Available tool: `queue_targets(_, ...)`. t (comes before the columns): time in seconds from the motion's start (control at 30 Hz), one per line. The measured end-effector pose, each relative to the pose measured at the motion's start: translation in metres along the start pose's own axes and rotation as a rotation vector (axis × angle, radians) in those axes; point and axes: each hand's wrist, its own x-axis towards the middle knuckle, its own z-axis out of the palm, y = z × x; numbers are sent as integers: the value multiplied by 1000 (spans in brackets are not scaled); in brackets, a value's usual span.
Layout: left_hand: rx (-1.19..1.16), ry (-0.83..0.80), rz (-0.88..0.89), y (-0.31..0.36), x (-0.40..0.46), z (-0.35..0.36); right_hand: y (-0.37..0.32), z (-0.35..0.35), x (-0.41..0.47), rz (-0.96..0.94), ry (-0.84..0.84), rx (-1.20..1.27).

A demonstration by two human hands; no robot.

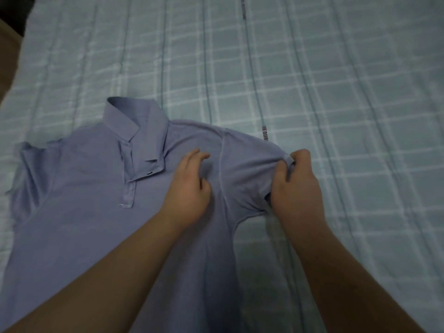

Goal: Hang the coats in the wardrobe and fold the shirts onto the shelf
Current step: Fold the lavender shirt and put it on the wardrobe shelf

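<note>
Lilac polo shirt [84,188] hem cut off; right hand [296,186] hides cuff.

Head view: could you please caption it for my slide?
Right hand pinches the polo shirt sleeve on a checked bedspread.

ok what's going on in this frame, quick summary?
A person is folding a lavender polo shirt laid face up on a bed with a light blue plaid cover. The right hand pinches the hem of the short sleeve on that side and lifts it slightly. The left hand rests on the chest next to the shoulder seam, fingers curled, seemingly pinning the fabric. The other sleeve lies rumpled at the far left. The collar is up and the placket partly open. No fold is finished yet.
</note>
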Motion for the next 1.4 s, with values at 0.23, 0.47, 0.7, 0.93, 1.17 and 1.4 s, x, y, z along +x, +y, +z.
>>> queue_targets(0.23, -74, 143, 21, -38, -17, -68, -71, 64, -49, -170, -94, -28)
queue_targets(0.47, -75, 177, -19, -136, -51, -151, -106, 188, -94, -181, -340, -213)
queue_targets(0.7, -61, 242, -211, -265, -85, -258, -158, 285, -134, -180, -248, -253)
queue_targets(0.93, -165, 398, -573, -370, -89, -324, -237, 394, -172, -297, -345, -177)
queue_targets(1.17, -314, 60, -532, -378, -16, -315, -236, 446, -172, -474, -267, -248)
queue_targets(1.4, -374, -22, -652, -356, 21, -309, -225, 453, -179, -593, -174, -347)
